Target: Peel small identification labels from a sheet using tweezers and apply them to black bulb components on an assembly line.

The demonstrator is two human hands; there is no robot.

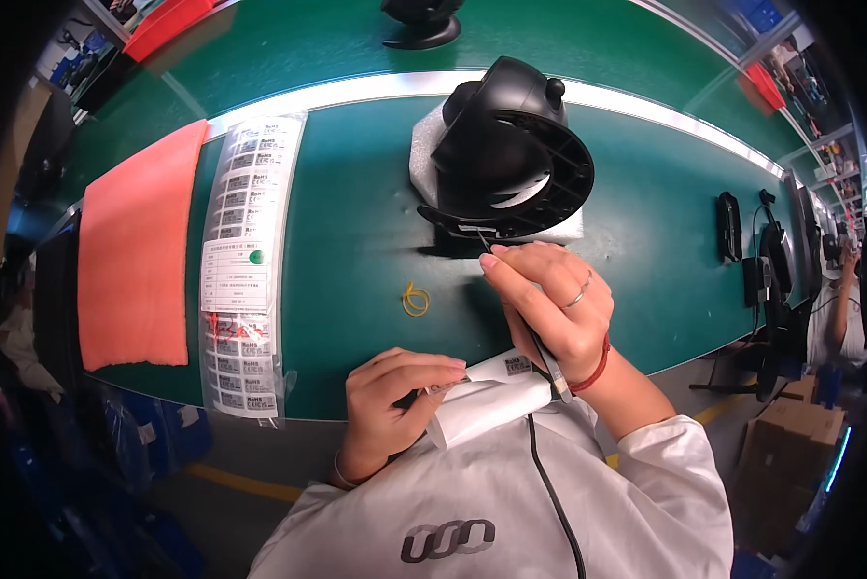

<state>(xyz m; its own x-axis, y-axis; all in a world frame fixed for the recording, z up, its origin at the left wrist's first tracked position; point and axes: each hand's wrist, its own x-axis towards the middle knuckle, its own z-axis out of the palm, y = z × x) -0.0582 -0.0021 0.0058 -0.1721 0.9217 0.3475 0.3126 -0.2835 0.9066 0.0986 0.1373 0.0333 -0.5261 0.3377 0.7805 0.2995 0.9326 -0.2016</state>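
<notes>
My right hand grips slim dark-tipped tweezers with a silvery rear end. Their tip points at the lower rim of a black curved plastic housing, by a small pale label. I cannot tell if tip and label touch. That housing lies tilted on a white foam block. Closer to my body, my left hand pinches a curled white label sheet, which bears a printed grey label near its right end.
A long strip of printed labels in clear plastic lies left on the green table, beside an orange foam sheet. A yellow rubber band rests mid-table. Black devices stand right. A black cable hangs over my clothing.
</notes>
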